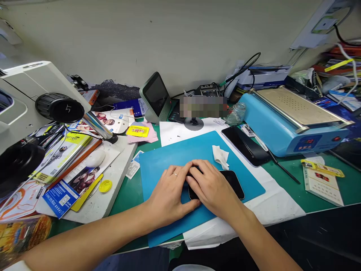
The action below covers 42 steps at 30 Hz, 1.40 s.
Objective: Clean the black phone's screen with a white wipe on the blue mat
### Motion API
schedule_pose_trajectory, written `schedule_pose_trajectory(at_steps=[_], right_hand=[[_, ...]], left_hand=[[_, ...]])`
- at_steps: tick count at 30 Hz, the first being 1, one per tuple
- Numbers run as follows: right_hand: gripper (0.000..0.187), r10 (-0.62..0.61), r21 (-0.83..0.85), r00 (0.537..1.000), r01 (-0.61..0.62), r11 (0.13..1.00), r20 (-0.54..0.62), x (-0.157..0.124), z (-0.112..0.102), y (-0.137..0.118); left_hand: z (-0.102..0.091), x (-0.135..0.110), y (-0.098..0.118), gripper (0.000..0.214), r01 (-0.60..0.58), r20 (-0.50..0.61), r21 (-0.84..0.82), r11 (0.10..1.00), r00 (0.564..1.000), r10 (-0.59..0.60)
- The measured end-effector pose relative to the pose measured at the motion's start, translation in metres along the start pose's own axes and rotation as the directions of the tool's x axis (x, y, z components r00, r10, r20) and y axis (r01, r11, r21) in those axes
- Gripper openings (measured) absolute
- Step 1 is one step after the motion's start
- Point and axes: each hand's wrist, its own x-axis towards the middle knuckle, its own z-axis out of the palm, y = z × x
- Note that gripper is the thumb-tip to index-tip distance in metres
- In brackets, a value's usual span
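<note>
A black-screened smartphone (233, 183) lies flat on a blue mat (166, 160), its left part mostly covered by my hands. My left hand (169, 192), with a ring on one finger, wraps the phone's left end, thumb at the near side and fingers toward the far side. Across the phone from the right, my right hand (210, 184) curls its fingers over the left part, touching the left fingers. Exact contact under the fingertips is hidden. Just behind the phone sits a crumpled white tissue (220, 156).
A second phone (245, 145) and a black-tipped tool (282, 165) lie right of the mat, before a blue heating-plate machine (282, 128). A microscope stand (53, 101) rises at left over papers and boxes. A glass jar (237, 113) and a grey-green display (156, 98) stand behind.
</note>
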Motion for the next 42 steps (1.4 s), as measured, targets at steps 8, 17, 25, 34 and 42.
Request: schedule_pose_trajectory(at_steps=[8,17,25,34,42], right_hand=[[0.023,0.013,0.007,1.000,-0.013,1.000,-0.020,0.000,0.001,0.000],[0.021,0.039,0.065,0.997,-0.035,0.997,-0.060,0.000,0.000,-0.001],[0.022,-0.004,0.051,0.994,0.009,0.999,-0.113,-0.004,-0.009,-0.001],[0.020,-0.087,0.016,0.994,0.088,0.996,-0.058,-0.062,-0.044,0.038],[0.016,-0.081,0.133,0.975,0.110,0.985,-0.207,-0.037,-0.049,0.043]], left_hand=[[-0.001,0.001,0.001,0.089,-0.002,-0.003,0.009,1.000,1.000,0.002],[0.003,-0.001,-0.004,0.092,-0.028,-0.035,0.003,1.000,0.999,0.028],[0.003,-0.002,-0.006,0.088,-0.048,-0.064,-0.052,0.998,0.997,0.045],[-0.004,-0.002,-0.001,0.079,0.019,-0.024,-0.109,0.994,0.999,-0.022],[-0.005,-0.003,-0.002,0.056,0.068,-0.009,-0.184,0.981,0.997,-0.071]])
